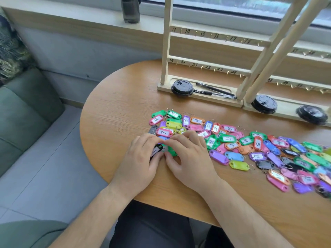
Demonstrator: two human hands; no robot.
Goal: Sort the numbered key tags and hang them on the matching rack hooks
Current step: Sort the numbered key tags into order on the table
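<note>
the black key tag (pixel 156 150) sits in the left hand (pixel 141 158), caught between the thumb below and the curled fingers above, just off the near edge of the round wooden table (pixel 116 113). its white label faces up and its long axis runs on a diagonal, the far end tipped towards the right hand (pixel 191 158), the near end towards the left palm. touching it on the right is a green key tag (pixel 172 152), pinched under the right hand's bent fingers with the thumb pressed at its near edge; most of it is covered, so its direction cannot be told. both hands are palm down with knuckles raised, fingertips meeting over the two tags, wrists resting near the table edge and forearms angling in from the person's body. just beyond the fingers lies a pink tag marked 7 (pixel 163 132), part of a loose spread of coloured key tags (pixel 232 140) that runs off to the right across the table. at the back stands a wooden rack (pixel 206 34) with numbered rails and small hooks, none bearing a tag in view; its base tray holds a black cup lid (pixel 182 87) and two pens (pixel 215 91).
</note>
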